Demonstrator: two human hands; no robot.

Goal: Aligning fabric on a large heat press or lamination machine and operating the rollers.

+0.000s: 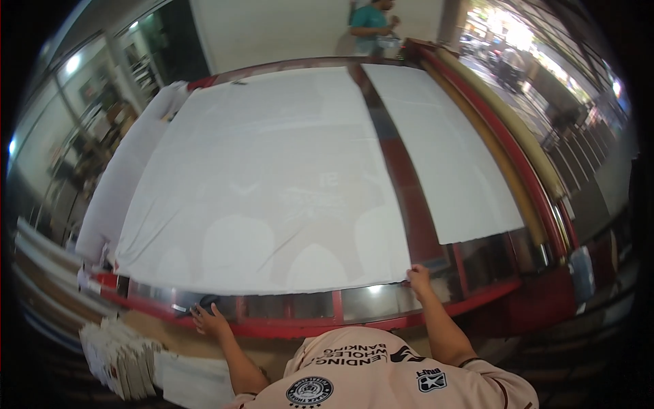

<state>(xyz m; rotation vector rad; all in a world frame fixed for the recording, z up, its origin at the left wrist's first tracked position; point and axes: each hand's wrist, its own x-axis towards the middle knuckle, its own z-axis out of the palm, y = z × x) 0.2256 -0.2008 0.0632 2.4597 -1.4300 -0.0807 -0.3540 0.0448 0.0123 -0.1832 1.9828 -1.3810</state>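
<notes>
A broad white sheet of thin cloth [272,170] lies over the red-framed table, with faint pale shapes showing through its near part. My right hand [418,275] pinches its near right corner. At the table's near edge on the left, my left hand [212,322] has its thumb and fingers apart. Just beyond those fingers is a dark-handled tool [207,300] with a shiny end, perhaps scissors; whether the fingers touch it I cannot tell. Across a dark reddish strip of tabletop [407,180], a second white sheet [449,157] lies to the right.
A thick white roll [129,177] runs along the table's left side. Long brown and yellowish rolls [507,123] line the right side. Folded pale stacks [119,358] are at lower left. A person in a green shirt [371,27] stands beyond the far edge. A small dark item [238,82] rests on the far cloth.
</notes>
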